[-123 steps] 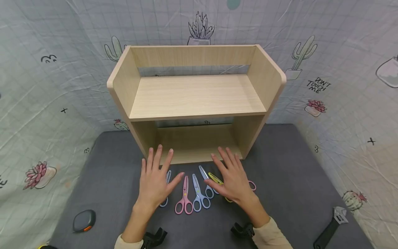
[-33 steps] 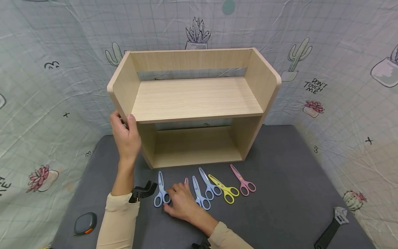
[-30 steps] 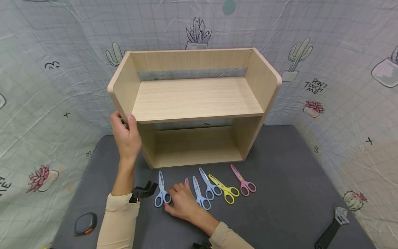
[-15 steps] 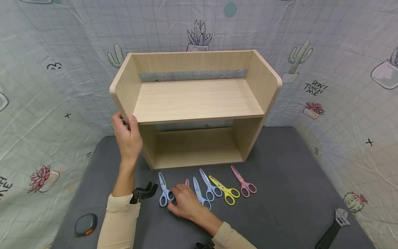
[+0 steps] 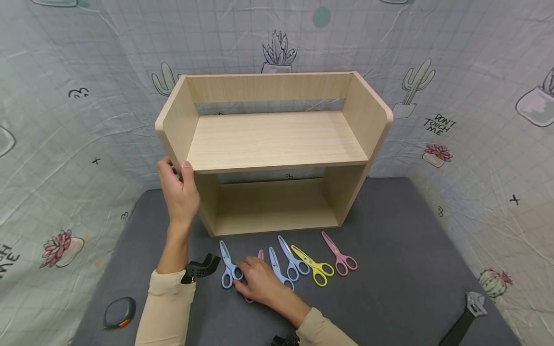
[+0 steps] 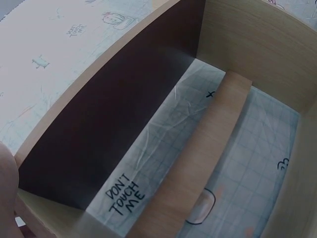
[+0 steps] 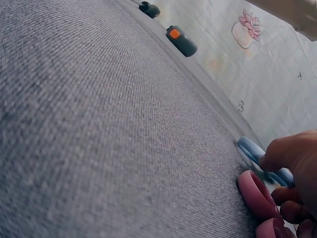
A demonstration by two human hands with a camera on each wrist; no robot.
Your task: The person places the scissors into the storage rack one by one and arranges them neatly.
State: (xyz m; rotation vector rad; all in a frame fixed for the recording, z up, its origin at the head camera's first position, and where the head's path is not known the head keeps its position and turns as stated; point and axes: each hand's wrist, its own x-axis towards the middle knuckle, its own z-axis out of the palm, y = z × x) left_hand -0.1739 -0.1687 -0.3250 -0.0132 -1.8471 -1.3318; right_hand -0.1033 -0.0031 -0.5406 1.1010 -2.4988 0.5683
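A light wooden two-tier shelf [image 5: 277,139] stands on a grey mat [image 5: 389,269]. My left hand [image 5: 177,177] grips the front edge of its left side panel, thumb on the inner face. In the left wrist view only the shelf's inside [image 6: 129,114] shows. A row of small scissors lies in front of the shelf. My right hand [image 5: 247,279] lies on the pink scissors [image 5: 260,253], its fingers [image 7: 292,210] curled at the pink handles [image 7: 253,194]. One finger touches the handle of the light blue scissors [image 5: 227,270] to the left, whose blue loops [image 7: 251,148] show in the right wrist view.
To the right lie two more blue scissors [image 5: 289,259], a yellow pair [image 5: 315,267] and another pink pair [image 5: 340,255]. A dark tape measure [image 5: 117,312] sits at the front left and a black wrench [image 5: 464,321] at the front right. A printed cloth backdrop [image 5: 454,96] surrounds the mat.
Four seconds ago both hands lay flat over the scissors. Since then the left went up to the shelf's side panel and the right shifted left onto the pink scissors. Over the last second both stay nearly still.
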